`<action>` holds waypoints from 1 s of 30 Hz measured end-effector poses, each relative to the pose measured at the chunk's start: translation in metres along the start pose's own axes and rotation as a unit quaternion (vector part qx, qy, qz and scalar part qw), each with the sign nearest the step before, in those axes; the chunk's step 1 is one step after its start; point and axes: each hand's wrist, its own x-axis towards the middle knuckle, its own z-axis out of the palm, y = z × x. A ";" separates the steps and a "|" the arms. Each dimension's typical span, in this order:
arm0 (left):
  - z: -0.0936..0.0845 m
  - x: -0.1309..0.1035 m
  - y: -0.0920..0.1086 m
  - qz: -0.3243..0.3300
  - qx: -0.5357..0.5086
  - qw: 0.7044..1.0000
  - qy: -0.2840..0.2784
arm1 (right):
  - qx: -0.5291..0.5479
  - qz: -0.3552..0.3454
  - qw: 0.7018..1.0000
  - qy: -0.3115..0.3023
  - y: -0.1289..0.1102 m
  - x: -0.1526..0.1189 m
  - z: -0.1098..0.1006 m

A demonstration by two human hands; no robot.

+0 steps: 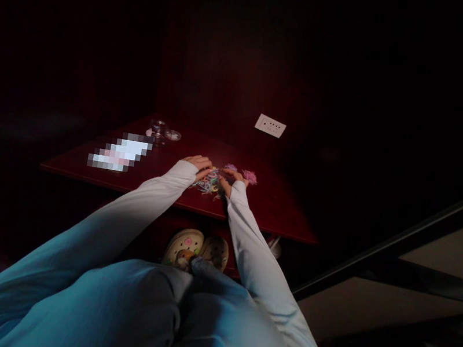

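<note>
A heap of small coloured rings or bands lies on a dark red table. My left hand rests on the heap's left side, fingers curled over it. My right hand touches its right side, fingers bent among the pieces. A small pink clump sits just right of my right hand. Whether either hand pinches a piece is too small and dark to tell.
A clear glass jar and its lid stand at the table's back left, next to a white paper. A wall socket is behind. My knees and beige clogs are below the table edge. A dark rail runs on the right.
</note>
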 end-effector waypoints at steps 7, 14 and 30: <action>0.005 0.000 -0.002 -0.009 -0.004 1.000 0.028 | -0.009 -0.025 1.000 -0.002 -0.005 -0.003 -0.002; 0.000 0.000 -0.002 0.007 -0.003 1.000 -0.012 | -0.003 -0.027 1.000 0.003 -0.004 -0.002 0.002; 0.008 -0.001 -0.004 0.018 0.002 1.000 0.015 | 0.011 0.011 1.000 -0.013 -0.008 -0.002 -0.002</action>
